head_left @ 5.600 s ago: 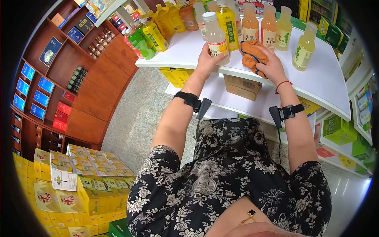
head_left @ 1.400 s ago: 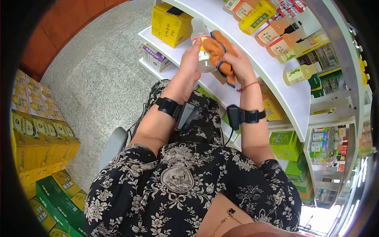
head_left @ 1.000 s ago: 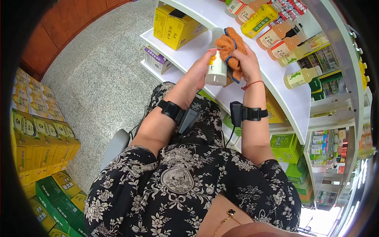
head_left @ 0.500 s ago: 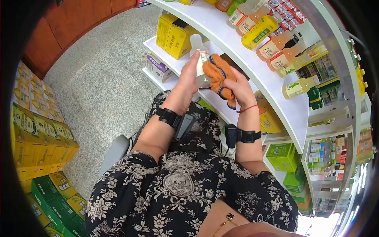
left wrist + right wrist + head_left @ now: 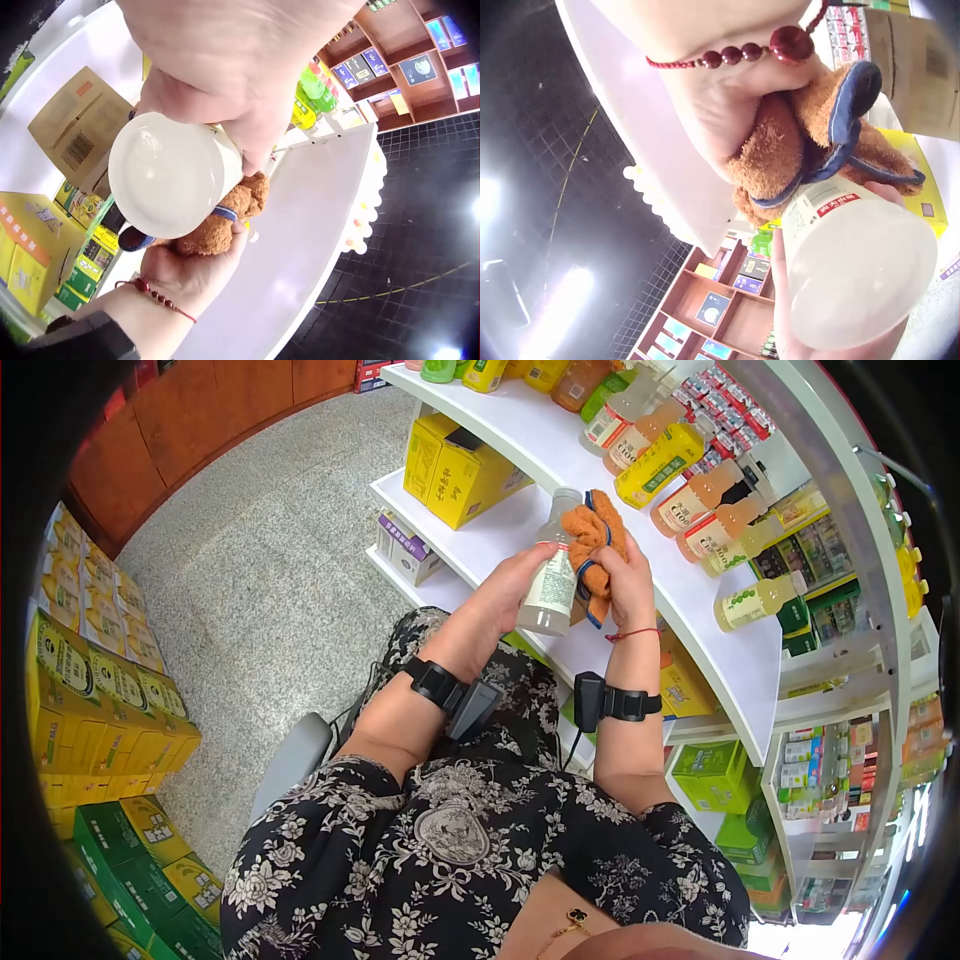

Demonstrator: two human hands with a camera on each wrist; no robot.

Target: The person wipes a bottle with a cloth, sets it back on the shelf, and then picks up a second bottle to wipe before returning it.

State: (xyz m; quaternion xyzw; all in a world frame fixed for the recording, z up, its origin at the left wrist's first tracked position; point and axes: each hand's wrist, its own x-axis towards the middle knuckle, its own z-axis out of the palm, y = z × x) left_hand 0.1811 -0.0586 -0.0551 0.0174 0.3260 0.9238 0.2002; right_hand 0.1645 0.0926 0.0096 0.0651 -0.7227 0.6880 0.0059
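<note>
My left hand (image 5: 512,588) grips a clear bottle (image 5: 552,592) with a pale label, its cap end tilted up and away. My right hand (image 5: 632,586) holds a bunched orange cloth (image 5: 590,525) with blue edging against the bottle's right side. In the left wrist view the bottle's round base (image 5: 166,176) faces the camera, with the cloth (image 5: 206,236) pressed beside it. From the right wrist, the cloth (image 5: 769,150) touches the bottle (image 5: 859,270) near its label, and fingers of the left hand show behind the bottle.
A curved white shelf (image 5: 700,625) carries several drink bottles, a pale green one (image 5: 742,608) standing apart near its right end. Yellow cartons (image 5: 455,485) stand on the lower shelf. Stacked yellow boxes (image 5: 110,730) are at the left, beside speckled floor (image 5: 270,560).
Compared with half a second ago, the bottle has turned more upright in view and moved slightly right and down, its label showing different print. The cloth has shifted toward the bottle's upper part.
</note>
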